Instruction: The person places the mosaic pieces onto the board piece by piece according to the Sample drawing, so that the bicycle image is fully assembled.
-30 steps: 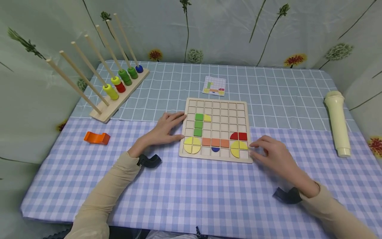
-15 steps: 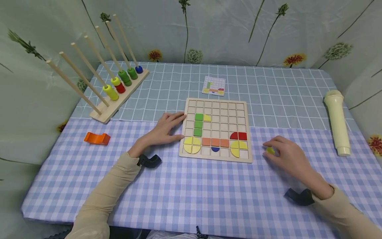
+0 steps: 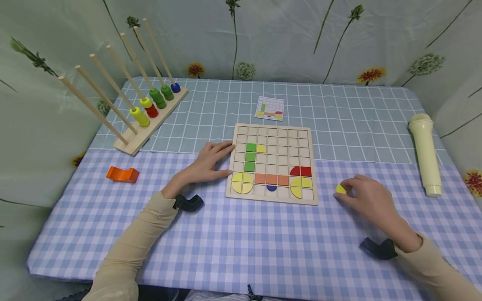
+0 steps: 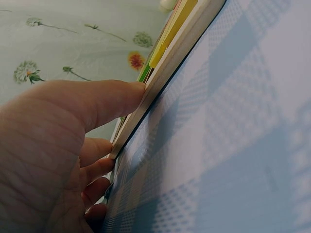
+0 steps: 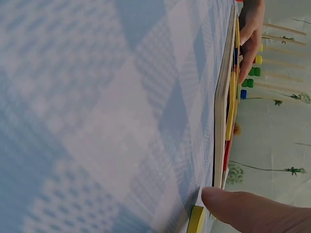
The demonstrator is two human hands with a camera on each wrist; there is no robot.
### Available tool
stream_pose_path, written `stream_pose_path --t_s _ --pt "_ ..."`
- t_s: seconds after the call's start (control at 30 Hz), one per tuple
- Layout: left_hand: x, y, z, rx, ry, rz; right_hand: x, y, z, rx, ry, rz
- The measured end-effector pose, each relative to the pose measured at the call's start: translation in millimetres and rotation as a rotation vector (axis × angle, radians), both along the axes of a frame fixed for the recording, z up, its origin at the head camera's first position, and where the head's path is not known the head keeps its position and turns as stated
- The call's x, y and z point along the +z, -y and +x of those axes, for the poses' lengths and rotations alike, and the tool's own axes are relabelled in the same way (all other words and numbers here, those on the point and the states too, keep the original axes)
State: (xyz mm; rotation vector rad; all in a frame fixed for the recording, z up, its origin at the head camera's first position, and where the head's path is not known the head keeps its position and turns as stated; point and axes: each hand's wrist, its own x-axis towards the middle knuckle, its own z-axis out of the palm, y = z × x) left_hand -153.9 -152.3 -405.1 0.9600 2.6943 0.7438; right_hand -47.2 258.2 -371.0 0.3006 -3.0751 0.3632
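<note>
The square wooden pattern board [image 3: 268,132] lies flat, with colored flat pieces in its grid. Along its left edge rests my left hand [image 3: 205,165], thumb and fingers spread and touching the rim. To the right of the board, over the checked cloth, my right hand [image 3: 370,202] pinches a small yellow piece with a rounded edge [image 3: 340,189] between thumb and fingers. In the right wrist view the yellow piece [image 5: 195,219] shows beside my thumb [image 5: 233,201]; the other fingers are out of sight there. The bottom right cell [image 3: 307,195] of the grid holds no piece.
A pattern card [image 3: 270,108] lies behind the board. At the back left stands a wooden peg rack [image 3: 158,119] with colored beads. An orange curved block [image 3: 122,174] sits at left, and a cream microphone-shaped object [image 3: 426,156] lies at far right.
My right hand has moved right, away from the board's edge, and the yellow piece has come into view at its fingertips. My left hand has kept its place.
</note>
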Motion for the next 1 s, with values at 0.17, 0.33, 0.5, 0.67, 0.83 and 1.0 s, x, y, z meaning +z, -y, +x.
stream_pose_path --t_s 0.17,0.33,0.5,0.67,0.83,1.0 --pt "0.5 0.2 0.1 -0.001 -0.004 0.0 0.7 0.7 -0.2 -0.004 0.022 -0.007" --pt "1.0 0.0 0.9 -0.006 -0.009 0.011 -0.2 4.5 -0.1 0.032 0.004 -0.031" --pt "1.3 0.1 1.0 -0.007 -0.012 0.011 -1.0 11.8 1.0 0.109 -0.057 -0.079" --pt "1.0 0.3 0.5 -0.011 -0.015 0.014 -1.2 20.9 3.4 0.2 -0.147 -0.13" --pt "0.2 1.2 0.0 -0.013 -0.013 0.016 -1.7 30.0 4.8 0.256 -0.172 -0.162" --pt "0.5 1.4 0.1 -0.012 -0.012 0.014 -4.5 35.4 3.9 0.347 -0.198 -0.163"
